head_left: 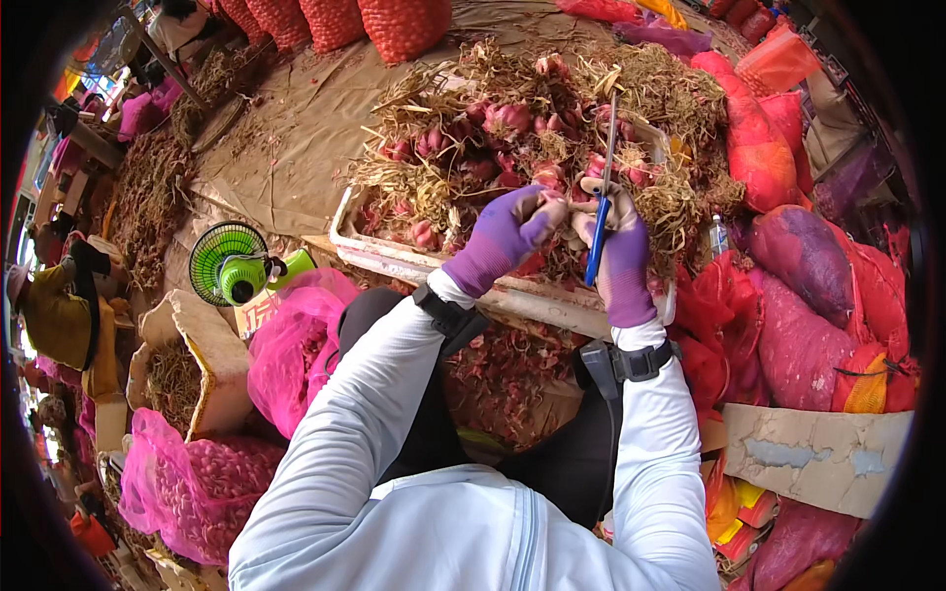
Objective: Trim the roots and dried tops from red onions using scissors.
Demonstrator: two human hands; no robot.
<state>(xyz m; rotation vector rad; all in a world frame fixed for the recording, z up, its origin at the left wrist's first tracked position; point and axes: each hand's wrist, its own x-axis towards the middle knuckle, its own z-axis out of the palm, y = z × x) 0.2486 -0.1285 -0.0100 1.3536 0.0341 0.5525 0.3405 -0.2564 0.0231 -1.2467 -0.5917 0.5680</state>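
My left hand [505, 236], in a purple glove, is closed with its fingertips pinched around a small pinkish shallot [556, 196], mostly hidden by the fingers. Beside it, my right hand [623, 241], in a matching glove with pale, dirty fingertips, grips a knife [597, 241] by its blue handle. Its long thin blade points away from me. The two hands nearly meet above the near side of a whitish, soil-stained tray [394, 258]. Heaped in the tray are reddish shallots [508, 119] with dry straw-coloured stalks [424, 187].
Left stand a green fan [229, 264], a pink mesh bag [301, 340], a carton of dry stalks [197, 364] and a mesh bag of shallots [202, 483]. Red sacks [803, 335] and a water bottle [718, 236] are right. Full red sacks [404, 28] line the back. Peelings [512, 379] lie between my legs.
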